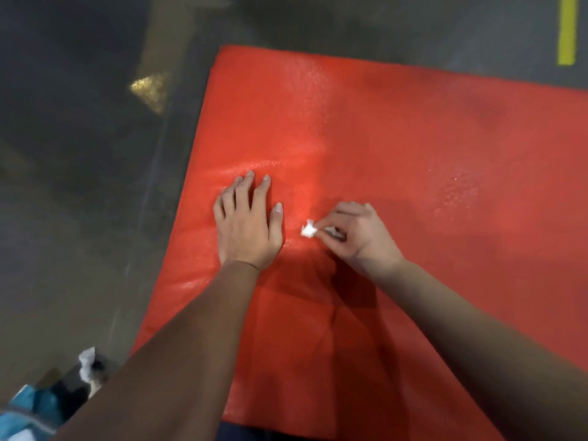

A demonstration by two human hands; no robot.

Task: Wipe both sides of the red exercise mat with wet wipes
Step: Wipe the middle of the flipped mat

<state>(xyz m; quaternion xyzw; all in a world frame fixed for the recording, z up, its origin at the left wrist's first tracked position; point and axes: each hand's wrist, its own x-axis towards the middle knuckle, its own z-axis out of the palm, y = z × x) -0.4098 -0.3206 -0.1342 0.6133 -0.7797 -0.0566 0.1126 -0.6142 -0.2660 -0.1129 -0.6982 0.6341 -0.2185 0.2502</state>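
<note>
Floor: dark grey, hard and faintly glossy, filling the left side and the top of the view; a pale glint of reflected light shows at upper left.
Red exercise mat: lies flat on the floor, running from the lower centre up and off the right edge. Its far-left corner sits squared at the top centre. The surface is a bright orange-red with a fine pebbled grain, and patches of it shine as if damp, most plainly just beyond the hands and out to the right. Nearer the person the mat falls into shadow and shows shallow creases.
Left hand: pressed palm-down on the mat near its left edge, fingers spread and flat, grasping nothing.
Right hand: just beside the left, low over the mat, fingers curled in and pinched around a wet wipe.
Wet wipe: a small white wad, crumpled tight, poking out from the right fingertips and sitting at the mat's surface between the two hands.
Yellow strip: a painted or taped line on the floor at the top right corner, well apart from the mat.
Bottom-left clutter: blue and white items on the floor beside the left forearm, too blurred to identify.
</note>
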